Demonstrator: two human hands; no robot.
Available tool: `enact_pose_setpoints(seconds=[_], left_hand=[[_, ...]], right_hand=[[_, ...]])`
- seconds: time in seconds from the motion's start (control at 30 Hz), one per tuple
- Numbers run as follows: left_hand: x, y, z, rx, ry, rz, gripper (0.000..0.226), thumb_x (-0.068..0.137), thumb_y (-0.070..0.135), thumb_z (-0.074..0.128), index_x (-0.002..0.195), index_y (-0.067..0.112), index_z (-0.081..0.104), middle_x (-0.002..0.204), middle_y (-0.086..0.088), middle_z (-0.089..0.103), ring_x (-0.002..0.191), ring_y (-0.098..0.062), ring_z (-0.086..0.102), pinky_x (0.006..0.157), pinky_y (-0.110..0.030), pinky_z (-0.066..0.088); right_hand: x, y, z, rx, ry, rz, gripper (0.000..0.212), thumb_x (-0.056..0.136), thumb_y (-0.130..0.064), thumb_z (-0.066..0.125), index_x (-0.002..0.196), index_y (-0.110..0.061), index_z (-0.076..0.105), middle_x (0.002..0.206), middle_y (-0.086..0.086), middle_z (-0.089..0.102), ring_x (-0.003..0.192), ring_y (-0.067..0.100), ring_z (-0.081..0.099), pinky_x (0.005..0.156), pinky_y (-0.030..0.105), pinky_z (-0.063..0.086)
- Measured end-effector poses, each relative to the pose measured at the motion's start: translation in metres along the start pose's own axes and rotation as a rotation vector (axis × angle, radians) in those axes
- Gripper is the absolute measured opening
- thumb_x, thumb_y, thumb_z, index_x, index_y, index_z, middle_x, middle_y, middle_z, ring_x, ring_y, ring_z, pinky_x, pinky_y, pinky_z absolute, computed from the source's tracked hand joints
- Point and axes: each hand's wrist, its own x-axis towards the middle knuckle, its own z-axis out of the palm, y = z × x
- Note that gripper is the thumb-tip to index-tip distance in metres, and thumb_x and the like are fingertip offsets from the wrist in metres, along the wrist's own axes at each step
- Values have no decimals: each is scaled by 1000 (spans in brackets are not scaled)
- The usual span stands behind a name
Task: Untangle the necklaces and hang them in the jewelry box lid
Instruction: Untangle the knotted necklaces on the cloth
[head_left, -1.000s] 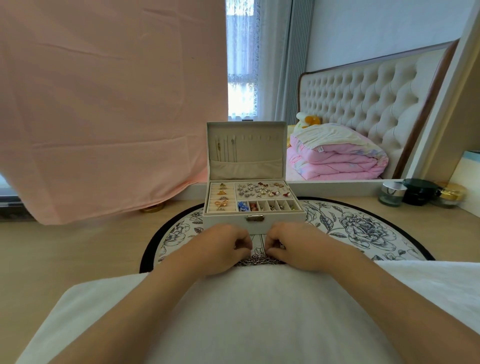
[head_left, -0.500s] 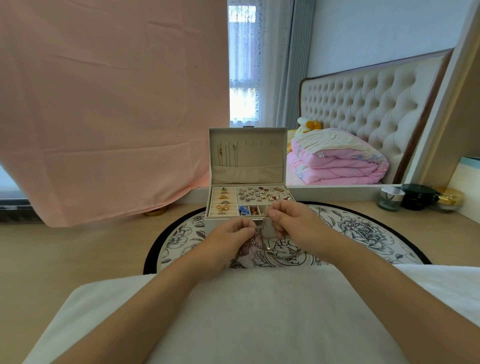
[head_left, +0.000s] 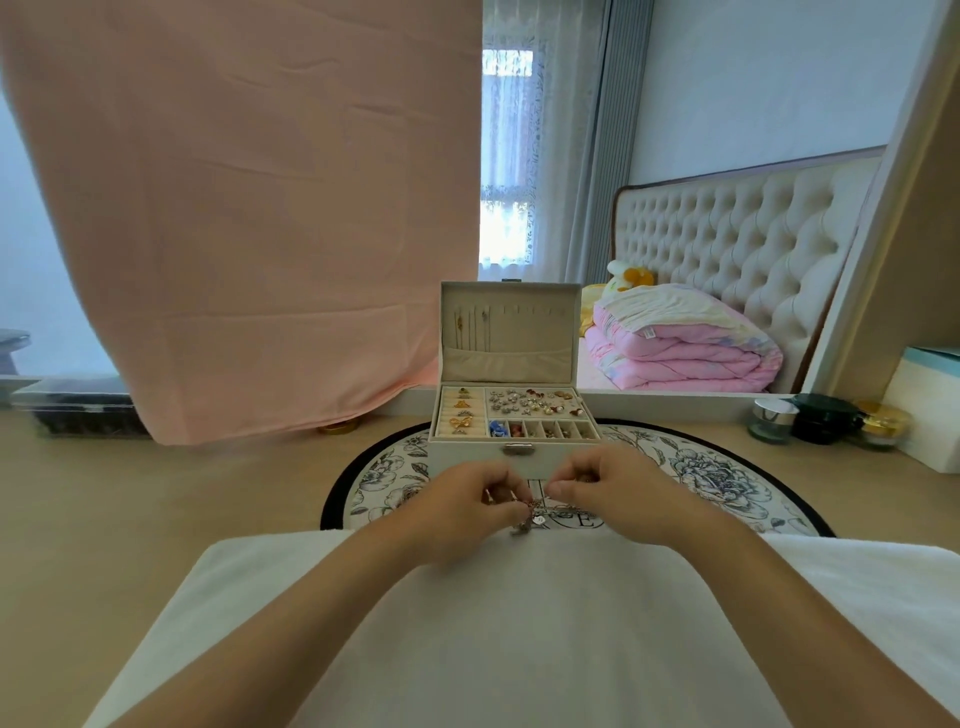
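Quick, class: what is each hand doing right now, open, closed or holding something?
Left hand: closed, pinching the tangled necklaces.
Right hand: closed, pinching the same necklaces.

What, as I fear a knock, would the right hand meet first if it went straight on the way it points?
Probably the jewelry box front wall near its latch: the right hand, pinching the necklaces, points forward-left at it; depth unclear.

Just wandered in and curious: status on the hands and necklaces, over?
Left hand, right hand: both pinching tangled necklaces. Jewelry box lid open, several hooks bare. Path to lid unblocked.
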Motion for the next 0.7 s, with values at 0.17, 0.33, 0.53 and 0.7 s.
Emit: enact_pose_setpoints(seconds=[0.17,0.33,0.53,0.7], left_hand=[[-14,-10,13,153,76,107,13,96,33,60,105,36,68,91,15,65,74,2,54,69,-22,44],[-9,-22,19,79,118,180,10,95,31,64,103,33,70,95,13,61,80,0,52,73,-20,43],[1,-32,17,-126,158,171,17,93,16,69,102,29,75,84,11,73,65,-3,59,66,-17,49],[2,-38,18,-175,200,191,23,90,18,73,106,34,74,81,19,74,68,-3,63,66,-16,49]], right_hand=[[-12,7,17,74,55,24,12,92,-27,70,81,-24,75,62,-9,58,52,1,47,58,25,42],[-8,16,25,143,112,-28,12,87,-18,76,81,-29,75,65,-13,62,58,1,49,63,24,43],[-3,18,29,49,165,-116,33,83,-7,71,75,-38,77,83,-12,65,55,2,46,61,20,39],[-1,10,41,54,202,-43,6,76,-37,83,78,-37,78,86,-11,65,62,0,51,64,20,44]])
